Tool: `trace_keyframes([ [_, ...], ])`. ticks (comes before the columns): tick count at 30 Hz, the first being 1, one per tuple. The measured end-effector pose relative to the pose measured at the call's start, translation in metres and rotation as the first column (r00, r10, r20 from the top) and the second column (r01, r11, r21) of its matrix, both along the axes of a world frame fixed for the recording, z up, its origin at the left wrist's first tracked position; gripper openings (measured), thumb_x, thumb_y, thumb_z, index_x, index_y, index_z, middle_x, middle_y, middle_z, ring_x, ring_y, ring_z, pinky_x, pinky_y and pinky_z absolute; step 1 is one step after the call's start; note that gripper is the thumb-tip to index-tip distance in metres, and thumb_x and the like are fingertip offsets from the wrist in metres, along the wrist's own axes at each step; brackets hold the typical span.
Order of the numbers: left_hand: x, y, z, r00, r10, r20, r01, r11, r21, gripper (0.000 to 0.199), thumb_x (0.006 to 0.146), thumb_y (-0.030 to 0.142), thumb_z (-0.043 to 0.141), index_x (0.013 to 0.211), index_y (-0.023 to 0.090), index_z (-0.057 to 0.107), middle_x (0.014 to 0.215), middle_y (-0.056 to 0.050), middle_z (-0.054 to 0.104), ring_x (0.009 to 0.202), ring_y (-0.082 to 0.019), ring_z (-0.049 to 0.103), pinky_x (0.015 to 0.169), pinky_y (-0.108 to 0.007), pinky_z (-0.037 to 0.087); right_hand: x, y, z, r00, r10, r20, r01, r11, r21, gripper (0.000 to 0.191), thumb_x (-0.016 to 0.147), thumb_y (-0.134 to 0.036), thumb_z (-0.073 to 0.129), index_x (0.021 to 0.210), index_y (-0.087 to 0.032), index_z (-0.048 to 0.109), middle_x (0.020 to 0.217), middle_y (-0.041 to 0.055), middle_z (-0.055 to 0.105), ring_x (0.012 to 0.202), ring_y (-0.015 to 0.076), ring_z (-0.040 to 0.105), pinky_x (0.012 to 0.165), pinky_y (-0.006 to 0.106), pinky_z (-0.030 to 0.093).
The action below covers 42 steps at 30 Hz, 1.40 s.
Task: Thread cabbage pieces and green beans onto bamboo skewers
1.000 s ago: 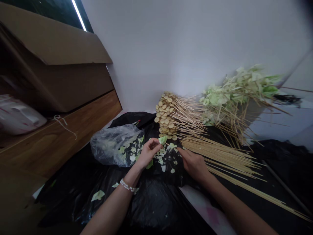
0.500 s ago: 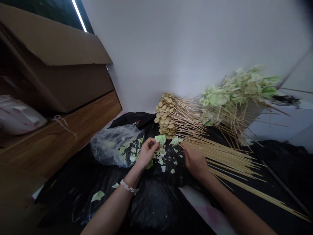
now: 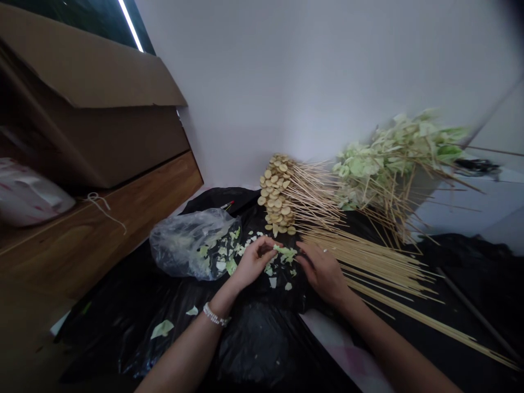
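Black plastic sheeting (image 3: 254, 344) covers our tabletop (image 3: 344, 341). On it we have bamboo skewers (image 3: 368, 262), a clear plastic bag (image 3: 188, 243) and cabbage scraps (image 3: 162, 329).

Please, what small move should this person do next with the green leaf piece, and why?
Probably the right hand should take one bare bamboo skewer from the pile beside it. The cabbage piece sits between that hand and the left hand, no skewer shows in either hand, and skewers threaded with cabbage lie nearby.

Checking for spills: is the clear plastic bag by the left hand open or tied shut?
Open, it seems: the bag lies untied at its right end, with pale green cabbage pieces spilling onto the black plastic sheet.
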<state>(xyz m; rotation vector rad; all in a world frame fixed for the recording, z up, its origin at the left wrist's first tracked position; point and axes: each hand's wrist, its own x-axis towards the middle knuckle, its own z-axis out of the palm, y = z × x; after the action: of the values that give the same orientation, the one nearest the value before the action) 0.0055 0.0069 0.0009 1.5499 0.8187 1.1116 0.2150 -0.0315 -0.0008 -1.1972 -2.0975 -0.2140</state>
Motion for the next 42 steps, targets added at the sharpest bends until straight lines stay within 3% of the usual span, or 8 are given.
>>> trace_keyframes([
  [4, 0.004, -0.006, 0.001, 0.995, -0.104, 0.004, 0.104, 0.994, -0.024, 0.016, 0.082, 0.029, 0.066, 0.092, 0.017, 0.063, 0.101, -0.008, 0.068, 0.095, -0.019, 0.063, 0.089, -0.034, 0.048, -0.005, -0.005, 0.0, 0.987, 0.141, 0.081, -0.147, 0.987, 0.072, 0.032, 0.094, -0.025, 0.049, 0.124, -0.015, 0.056, 0.097, 0.0091, 0.068, 0.089, 0.0202, 0.059, 0.083, 0.035, 0.046],
  [9, 0.005, -0.008, 0.007, 0.996, -0.048, 0.078, 0.055, 0.995, -0.084, 0.033, 0.072, 0.026, 0.076, 0.1, 0.018, 0.063, 0.11, -0.009, 0.066, 0.098, -0.019, 0.063, 0.087, -0.032, 0.049, -0.003, -0.006, -0.005, 0.989, 0.136, 0.061, -0.146, 0.967, 0.206, 0.033, 0.091, -0.013, 0.048, 0.122, -0.016, 0.059, 0.09, 0.0079, 0.07, 0.082, 0.0182, 0.061, 0.076, 0.034, 0.046],
  [14, 0.003, -0.01, 0.011, 0.996, -0.079, 0.042, 0.085, 0.982, -0.17, 0.041, 0.065, 0.03, 0.081, 0.1, 0.015, 0.065, 0.081, -0.005, 0.068, 0.076, -0.017, 0.065, 0.068, -0.026, 0.049, 0.001, -0.006, -0.005, 0.99, 0.087, 0.109, -0.113, 0.959, 0.26, 0.038, 0.089, -0.012, 0.051, 0.126, -0.013, 0.056, 0.088, 0.0082, 0.07, 0.079, 0.0186, 0.06, 0.076, 0.035, 0.045],
  [17, 0.005, -0.012, 0.01, 0.994, -0.075, 0.076, 0.091, 0.969, -0.228, 0.042, 0.065, 0.03, 0.081, 0.1, 0.015, 0.065, 0.079, -0.004, 0.069, 0.073, -0.015, 0.065, 0.068, -0.025, 0.049, 0.0, -0.008, -0.005, 0.984, 0.078, 0.157, -0.118, 0.957, 0.265, 0.039, 0.09, -0.011, 0.05, 0.128, -0.013, 0.055, 0.088, 0.0082, 0.07, 0.079, 0.0182, 0.06, 0.075, 0.035, 0.044],
  [22, 0.009, -0.013, 0.01, 0.991, -0.047, 0.123, 0.076, 0.967, -0.245, 0.037, 0.066, 0.027, 0.081, 0.097, 0.014, 0.067, 0.1, -0.009, 0.071, 0.086, -0.017, 0.067, 0.08, -0.028, 0.051, -0.003, -0.009, -0.004, 0.981, 0.115, 0.154, -0.153, 0.953, 0.263, 0.039, 0.091, -0.013, 0.049, 0.129, -0.014, 0.054, 0.088, 0.0084, 0.07, 0.078, 0.0179, 0.06, 0.073, 0.035, 0.045],
  [28, 0.007, -0.012, 0.012, 0.974, -0.11, 0.2, 0.151, 0.967, -0.207, 0.032, 0.068, 0.024, 0.08, 0.097, 0.016, 0.068, 0.121, -0.012, 0.064, 0.105, -0.022, 0.063, 0.094, -0.034, 0.048, -0.009, -0.01, -0.002, 0.986, 0.154, 0.068, -0.167, 0.949, 0.268, 0.034, 0.089, -0.015, 0.054, 0.122, -0.012, 0.058, 0.085, 0.0078, 0.07, 0.075, 0.0182, 0.06, 0.071, 0.035, 0.046],
  [34, 0.004, -0.012, 0.009, 0.957, -0.163, 0.24, 0.215, 0.953, -0.211, 0.042, 0.067, 0.022, 0.08, 0.106, 0.018, 0.067, 0.126, -0.013, 0.061, 0.105, -0.024, 0.063, 0.09, -0.034, 0.048, -0.012, -0.012, -0.002, 0.989, 0.147, 0.032, -0.15, 0.962, 0.23, 0.027, 0.09, -0.02, 0.055, 0.115, -0.013, 0.062, 0.082, 0.0079, 0.069, 0.075, 0.0186, 0.06, 0.073, 0.035, 0.046],
  [42, 0.004, -0.012, 0.008, 0.954, -0.174, 0.244, 0.228, 0.949, -0.218, 0.043, 0.067, 0.019, 0.079, 0.109, 0.018, 0.067, 0.124, -0.012, 0.062, 0.104, -0.023, 0.062, 0.089, -0.033, 0.048, -0.013, -0.012, -0.004, 0.986, 0.167, 0.001, -0.163, 0.964, 0.212, 0.026, 0.09, -0.016, 0.053, 0.115, -0.011, 0.06, 0.08, 0.0078, 0.069, 0.073, 0.0185, 0.06, 0.072, 0.034, 0.048],
])
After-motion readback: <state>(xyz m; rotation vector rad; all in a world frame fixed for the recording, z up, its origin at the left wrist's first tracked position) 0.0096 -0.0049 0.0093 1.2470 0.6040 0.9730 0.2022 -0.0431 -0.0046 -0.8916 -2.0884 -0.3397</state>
